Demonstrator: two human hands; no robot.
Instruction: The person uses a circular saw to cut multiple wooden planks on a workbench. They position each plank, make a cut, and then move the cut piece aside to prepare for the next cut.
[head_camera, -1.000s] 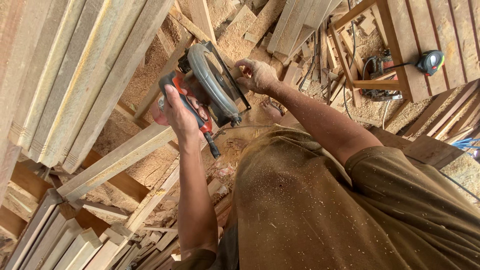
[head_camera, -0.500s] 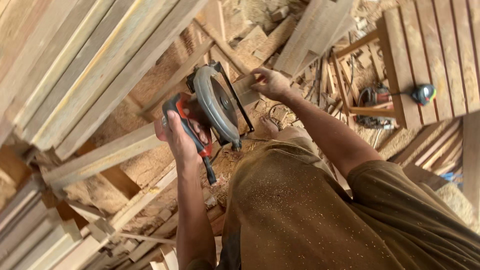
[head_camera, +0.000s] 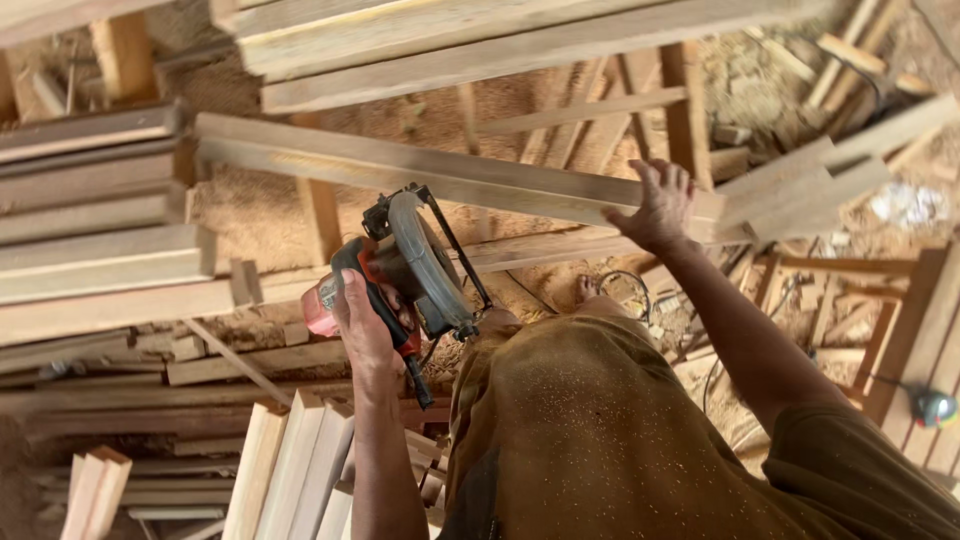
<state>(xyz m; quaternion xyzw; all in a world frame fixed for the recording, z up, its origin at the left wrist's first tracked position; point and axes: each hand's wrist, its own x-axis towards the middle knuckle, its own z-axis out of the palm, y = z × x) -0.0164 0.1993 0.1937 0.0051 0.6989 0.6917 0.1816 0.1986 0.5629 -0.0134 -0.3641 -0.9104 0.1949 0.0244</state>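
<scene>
**Two hands now split between saw and plank**

Both hands were on or close to the circular saw (head_camera: 405, 275) half a second ago. Now only the left hand (head_camera: 365, 330) grips its red handle, holding it tilted, blade guard up. The right hand (head_camera: 655, 205) has gone out to the long wooden plank (head_camera: 450, 180), fingers spread, palm pressed on its far edge. Judging by this, the plank is being steadied or shifted. Beneath the guard, the blade is hidden; the cord trails off behind the sawdust-flecked shirt (head_camera: 600, 440).
</scene>
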